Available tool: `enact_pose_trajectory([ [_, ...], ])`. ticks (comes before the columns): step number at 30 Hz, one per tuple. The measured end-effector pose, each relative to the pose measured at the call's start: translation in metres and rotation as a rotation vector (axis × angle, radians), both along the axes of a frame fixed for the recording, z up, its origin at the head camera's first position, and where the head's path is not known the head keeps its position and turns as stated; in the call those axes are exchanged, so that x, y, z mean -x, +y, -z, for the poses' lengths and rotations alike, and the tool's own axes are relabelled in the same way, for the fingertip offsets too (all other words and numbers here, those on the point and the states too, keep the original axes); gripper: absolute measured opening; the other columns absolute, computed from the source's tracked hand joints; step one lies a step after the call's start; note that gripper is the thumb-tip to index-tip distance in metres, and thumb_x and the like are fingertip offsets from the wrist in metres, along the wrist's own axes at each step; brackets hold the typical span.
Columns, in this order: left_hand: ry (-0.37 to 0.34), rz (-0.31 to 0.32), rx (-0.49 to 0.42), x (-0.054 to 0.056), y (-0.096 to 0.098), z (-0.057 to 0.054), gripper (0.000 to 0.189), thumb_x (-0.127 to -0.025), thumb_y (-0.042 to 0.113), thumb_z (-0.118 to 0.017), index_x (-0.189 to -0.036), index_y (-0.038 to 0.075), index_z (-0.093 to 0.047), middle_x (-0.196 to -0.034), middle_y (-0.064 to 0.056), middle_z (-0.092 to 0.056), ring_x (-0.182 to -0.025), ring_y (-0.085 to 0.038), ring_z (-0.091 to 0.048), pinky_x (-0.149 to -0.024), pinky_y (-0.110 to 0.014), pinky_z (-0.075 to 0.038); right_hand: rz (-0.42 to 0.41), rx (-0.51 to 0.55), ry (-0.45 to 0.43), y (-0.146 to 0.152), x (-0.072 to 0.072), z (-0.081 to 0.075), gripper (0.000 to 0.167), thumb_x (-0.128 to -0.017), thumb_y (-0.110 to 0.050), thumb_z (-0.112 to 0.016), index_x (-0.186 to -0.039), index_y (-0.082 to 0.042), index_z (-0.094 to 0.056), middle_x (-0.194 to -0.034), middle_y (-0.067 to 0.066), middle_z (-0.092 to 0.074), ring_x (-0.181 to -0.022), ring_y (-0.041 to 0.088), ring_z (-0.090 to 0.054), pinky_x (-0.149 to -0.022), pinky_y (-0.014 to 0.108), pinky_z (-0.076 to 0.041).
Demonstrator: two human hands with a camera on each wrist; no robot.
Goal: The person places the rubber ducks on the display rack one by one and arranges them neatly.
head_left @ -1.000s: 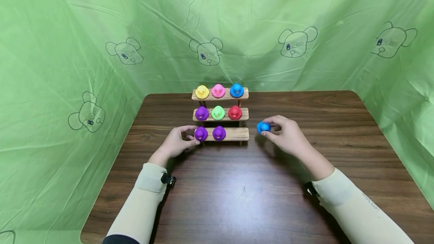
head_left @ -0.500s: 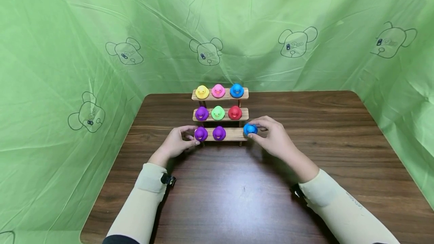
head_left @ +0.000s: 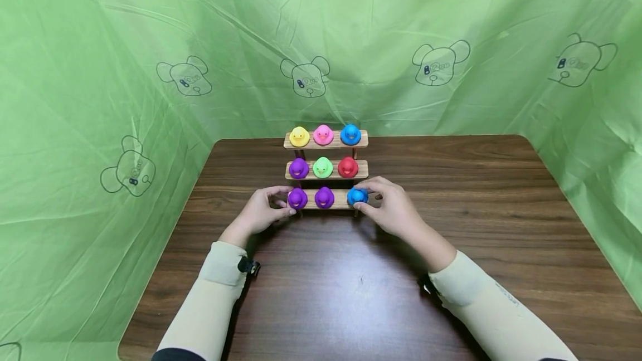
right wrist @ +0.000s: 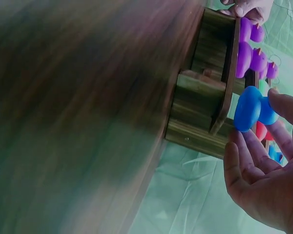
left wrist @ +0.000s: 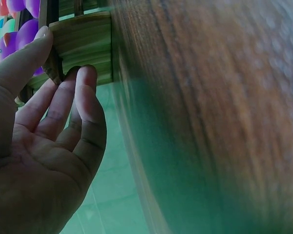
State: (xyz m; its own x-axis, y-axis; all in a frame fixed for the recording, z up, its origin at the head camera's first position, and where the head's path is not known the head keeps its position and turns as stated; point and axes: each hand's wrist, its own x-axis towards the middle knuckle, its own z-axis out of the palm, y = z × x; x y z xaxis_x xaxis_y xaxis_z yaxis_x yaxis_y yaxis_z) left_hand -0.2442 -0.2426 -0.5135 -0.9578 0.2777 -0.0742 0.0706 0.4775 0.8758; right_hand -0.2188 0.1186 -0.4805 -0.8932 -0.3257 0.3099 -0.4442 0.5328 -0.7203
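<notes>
My right hand (head_left: 393, 206) pinches a blue rubber duck (right wrist: 249, 109) between thumb and fingers. In the head view that duck is over the right end of the lowest shelf (head_left: 339, 198); whether its base touches the wood I cannot tell. Two purple ducks (head_left: 324, 198) sit on the left and middle of the same shelf. At the shelf's left end my left hand (head_left: 261, 210) grips the three-tier wooden display stand (left wrist: 83, 46), thumb at the front edge and fingers behind. The left wrist view shows the thumb (left wrist: 24, 61) against the shelf's end.
On the middle tier stand a purple duck (head_left: 298, 168), a light green duck (head_left: 322, 167) and a red duck (head_left: 348, 167). The top tier carries yellow (head_left: 299, 136), pink (head_left: 323, 135) and blue (head_left: 350, 134) ducks. A green curtain (head_left: 371, 60) hangs behind the brown wooden table (head_left: 311, 294).
My right hand has moved left with the blue duck, from beside the stand to over the lowest shelf's right end. The left hand has kept its place on the stand.
</notes>
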Motion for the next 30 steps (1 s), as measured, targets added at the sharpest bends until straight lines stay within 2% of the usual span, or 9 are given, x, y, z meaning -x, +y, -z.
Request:
enact_pose_trajectory([
  [6,0.004,-0.004,0.008,0.000,0.000,0.001,0.058,-0.085,0.010,-0.089,-0.138,0.007,-0.066,-0.095,-0.015,-0.074,-0.074,-0.020,-0.069,-0.053,-0.034,-0.059,0.001,0.014,-0.008,-0.009,0.002,0.003,0.035,-0.089,-0.018,-0.088,-0.120,-0.011,-0.074,-0.114,-0.001,-0.071,-0.101,0.018,-0.069,-0.090,0.045,-0.061],
  [14,0.027,0.003,0.018,0.000,0.001,0.001,0.056,-0.086,0.008,-0.089,-0.138,0.007,-0.067,-0.094,-0.015,-0.075,-0.079,-0.024,-0.070,-0.053,-0.031,-0.058,0.018,0.011,-0.018,-0.017,0.002,0.007,0.030,-0.088,-0.020,-0.088,-0.115,-0.017,-0.076,-0.111,-0.007,-0.070,-0.102,0.015,-0.070,-0.091,0.039,-0.061],
  [20,0.037,0.010,0.019,0.000,0.001,0.001,0.057,-0.086,0.008,-0.089,-0.138,0.007,-0.067,-0.094,-0.014,-0.075,-0.080,-0.024,-0.071,-0.053,-0.031,-0.057,0.012,0.020,-0.023,-0.018,0.002,0.006,0.030,-0.087,-0.018,-0.089,-0.113,-0.015,-0.076,-0.110,-0.005,-0.070,-0.102,0.019,-0.071,-0.090,0.043,-0.061],
  [30,0.028,0.008,0.004,-0.002,0.000,0.000,0.057,-0.085,0.010,-0.090,-0.137,0.006,-0.067,-0.095,-0.016,-0.075,-0.079,-0.025,-0.070,-0.052,-0.031,-0.057,0.032,-0.029,-0.022,-0.020,0.002,0.005,0.030,-0.086,-0.019,-0.090,-0.113,-0.017,-0.077,-0.110,-0.004,-0.069,-0.103,0.021,-0.070,-0.089,0.044,-0.060],
])
